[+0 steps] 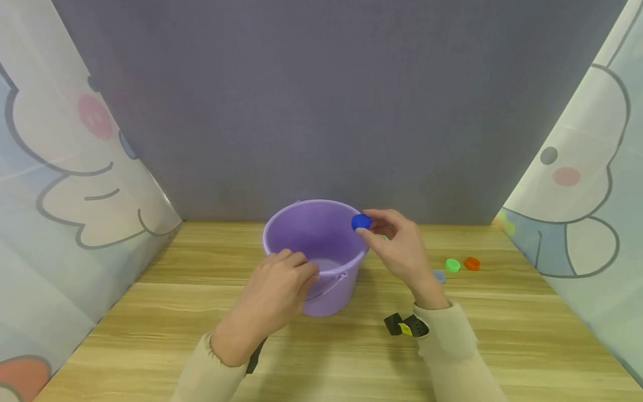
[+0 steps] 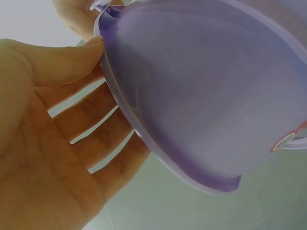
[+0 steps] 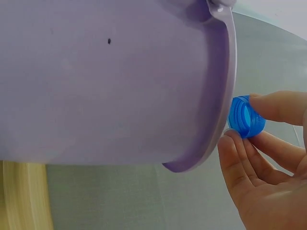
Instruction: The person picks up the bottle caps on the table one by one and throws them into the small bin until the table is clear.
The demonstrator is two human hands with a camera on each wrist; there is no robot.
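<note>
A purple bucket (image 1: 329,298) stands upright on the wooden table, its mouth facing up. My left hand (image 1: 278,285) grips the near left part of its rim; in the left wrist view the fingers pass behind the rim while the thumb (image 2: 76,60) lies at its near side. At the right side of the mouth, my right hand (image 1: 402,251) pinches a blue bottle cap (image 1: 360,222) between thumb and fingers, level with the rim. The right wrist view shows the ridged cap (image 3: 247,117) beside the rim, its hollow side partly visible.
Right of the bucket lie a green cap (image 1: 452,265), an orange-red cap (image 1: 472,263) and a pale blue cap (image 1: 439,276), partly behind the right wrist. Another bit of green (image 1: 385,238) shows behind the right hand. A grey panel (image 1: 321,111) rises behind the table (image 1: 201,312).
</note>
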